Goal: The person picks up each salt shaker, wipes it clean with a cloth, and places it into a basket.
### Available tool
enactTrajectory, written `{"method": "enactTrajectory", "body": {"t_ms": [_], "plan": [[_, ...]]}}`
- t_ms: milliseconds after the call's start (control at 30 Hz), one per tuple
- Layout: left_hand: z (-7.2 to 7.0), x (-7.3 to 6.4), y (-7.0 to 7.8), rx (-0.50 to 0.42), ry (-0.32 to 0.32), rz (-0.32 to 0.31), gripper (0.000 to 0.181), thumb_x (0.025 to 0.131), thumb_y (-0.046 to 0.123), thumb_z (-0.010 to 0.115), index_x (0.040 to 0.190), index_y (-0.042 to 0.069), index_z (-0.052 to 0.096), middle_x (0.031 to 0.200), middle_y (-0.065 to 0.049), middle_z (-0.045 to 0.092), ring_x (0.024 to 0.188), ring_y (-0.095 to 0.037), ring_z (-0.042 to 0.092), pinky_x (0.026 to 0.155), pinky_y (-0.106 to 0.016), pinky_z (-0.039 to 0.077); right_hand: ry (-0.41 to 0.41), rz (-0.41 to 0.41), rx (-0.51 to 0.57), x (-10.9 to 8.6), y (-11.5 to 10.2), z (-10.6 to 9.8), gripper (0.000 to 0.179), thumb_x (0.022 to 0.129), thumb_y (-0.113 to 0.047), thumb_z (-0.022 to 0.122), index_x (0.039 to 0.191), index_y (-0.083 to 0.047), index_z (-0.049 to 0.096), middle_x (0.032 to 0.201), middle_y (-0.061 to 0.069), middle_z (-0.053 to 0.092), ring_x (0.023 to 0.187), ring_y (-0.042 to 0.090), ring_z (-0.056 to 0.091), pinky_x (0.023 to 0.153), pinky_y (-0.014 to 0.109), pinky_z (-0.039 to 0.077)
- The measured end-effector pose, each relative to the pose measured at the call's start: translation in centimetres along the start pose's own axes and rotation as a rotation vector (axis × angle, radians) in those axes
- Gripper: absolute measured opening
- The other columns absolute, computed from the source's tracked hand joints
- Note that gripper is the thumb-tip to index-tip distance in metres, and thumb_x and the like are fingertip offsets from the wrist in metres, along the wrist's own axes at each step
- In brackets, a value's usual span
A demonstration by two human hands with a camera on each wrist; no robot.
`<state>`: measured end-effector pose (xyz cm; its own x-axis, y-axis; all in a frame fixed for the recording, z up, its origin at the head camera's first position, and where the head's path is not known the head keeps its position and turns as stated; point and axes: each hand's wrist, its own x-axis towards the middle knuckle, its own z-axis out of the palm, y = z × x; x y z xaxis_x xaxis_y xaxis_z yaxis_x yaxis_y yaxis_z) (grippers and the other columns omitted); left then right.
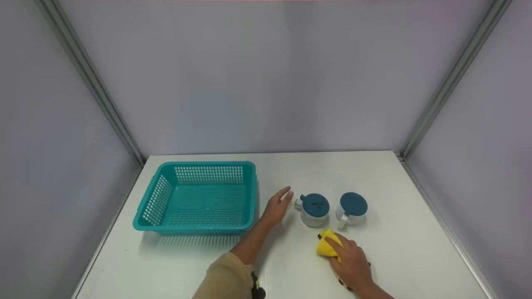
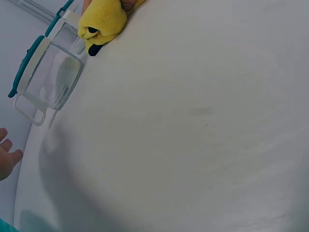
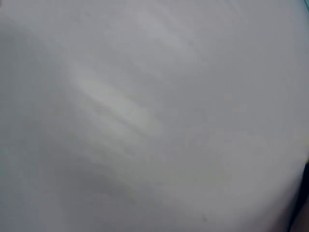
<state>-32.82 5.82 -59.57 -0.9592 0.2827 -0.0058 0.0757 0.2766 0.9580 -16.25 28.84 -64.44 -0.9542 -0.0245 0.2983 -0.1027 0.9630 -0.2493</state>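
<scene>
My right hand (image 1: 353, 263) grips a yellow, fuzzy, soft fabric item (image 1: 326, 245) with black patches, low over the white table in front of the jars. In the left wrist view, the yellow item (image 2: 104, 21) shows bunched beneath the fingers. My left hand (image 1: 276, 209) is just left of a clear jar (image 1: 314, 211) with a blue lid and a pale handle, its fingers extended and holding nothing. A second such jar (image 1: 352, 207) stands to the right of the first, its handle toward me. Only the left fingertips (image 2: 7, 154) enter the left wrist view.
A teal plastic basket (image 1: 195, 228) with perforated walls stands on the left of the white table (image 1: 299, 270). Grey-white panels (image 1: 266, 83) enclose the back and both sides. The right wrist view holds mostly blurred white surface.
</scene>
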Motion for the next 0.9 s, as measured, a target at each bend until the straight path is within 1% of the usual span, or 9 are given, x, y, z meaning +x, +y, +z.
{"method": "enactTrajectory", "body": {"t_ms": [133,200,300,433,533,700,800,900], "plan": [[0.8,1.6,0.1,-0.072,0.043,-0.046,0.061,0.088,0.067,0.04,0.132,0.027,0.052,0.139,0.005,0.05,0.134,-0.018,0.039,0.109,-0.044,0.032,0.029,-0.01,-0.008,0.5,0.1,0.1,0.055,0.079,-0.025,0.066,0.13,-0.042,0.052,0.132,-0.002,0.054,0.102,0.018,0.054,0.08,0.037,0.047],[1.1,2.2,0.0,-0.106,0.07,-0.047,0.058,0.089,0.065,0.041,0.126,0.023,0.058,0.132,0.005,0.056,0.13,-0.018,0.044,0.108,-0.044,0.033,0.047,-0.021,-0.007,0.7,0.1,0.1,0.056,0.078,-0.025,0.066,0.13,-0.042,0.052,0.131,-0.002,0.054,0.101,0.018,0.054,0.08,0.036,0.047],[1.8,2.7,-0.1,-0.142,0.099,-0.039,0.057,0.091,0.062,0.043,0.119,0.017,0.063,0.122,0.006,0.062,0.123,-0.017,0.051,0.106,-0.043,0.037,0.062,-0.029,-0.01,0.7,0.1,0.1,0.057,0.078,-0.025,0.066,0.13,-0.043,0.051,0.131,-0.002,0.055,0.1,0.018,0.055,0.079,0.035,0.048],[2.8,3.1,-0.7,-0.164,0.123,-0.047,0.054,0.09,0.062,0.044,0.112,0.018,0.066,0.113,0.008,0.065,0.116,-0.014,0.055,0.102,-0.042,0.041,0.06,-0.027,-0.009,0.4,0.2,0.3,0.059,0.078,-0.025,0.065,0.131,-0.045,0.05,0.13,-0.004,0.055,0.1,0.017,0.055,0.078,0.035,0.047],[3.4,3.2,-1.1,-0.165,0.116,-0.063,0.051,0.09,0.062,0.044,0.11,0.021,0.067,0.112,0.009,0.065,0.115,-0.014,0.056,0.102,-0.04,0.042,0.052,-0.017,-0.007,0.2,0.2,0.3,0.06,0.077,-0.026,0.065,0.131,-0.046,0.049,0.13,-0.004,0.055,0.101,0.016,0.055,0.079,0.034,0.047],[4.2,3.0,-1.6,-0.167,0.081,-0.056,0.045,0.093,0.054,0.047,0.11,0.017,0.067,0.108,0.005,0.066,0.108,-0.014,0.058,0.097,-0.038,0.046,0.047,0.002,-0.003,-0.4,0.4,0.5,0.06,0.077,-0.026,0.066,0.131,-0.047,0.049,0.13,-0.004,0.055,0.101,0.016,0.054,0.079,0.034,0.047],[4.1,2.8,-1.7,-0.195,0.064,-0.049,0.042,0.094,0.049,0.048,0.111,0.015,0.066,0.105,0.004,0.067,0.104,-0.013,0.059,0.093,-0.037,0.048,0.055,0.004,-0.001,-0.5,0.3,0.4,0.06,0.076,-0.026,0.067,0.13,-0.047,0.049,0.13,-0.005,0.055,0.099,0.014,0.054,0.077,0.033,0.046],[4.0,2.6,-1.9,-0.226,0.04,-0.041,0.037,0.095,0.043,0.05,0.113,0.014,0.065,0.107,0.003,0.066,0.104,-0.013,0.059,0.092,-0.036,0.049,0.06,0.002,0.001,-0.5,0.2,0.3,0.06,0.076,-0.026,0.067,0.13,-0.046,0.05,0.13,-0.005,0.055,0.099,0.014,0.054,0.077,0.033,0.046]]}}
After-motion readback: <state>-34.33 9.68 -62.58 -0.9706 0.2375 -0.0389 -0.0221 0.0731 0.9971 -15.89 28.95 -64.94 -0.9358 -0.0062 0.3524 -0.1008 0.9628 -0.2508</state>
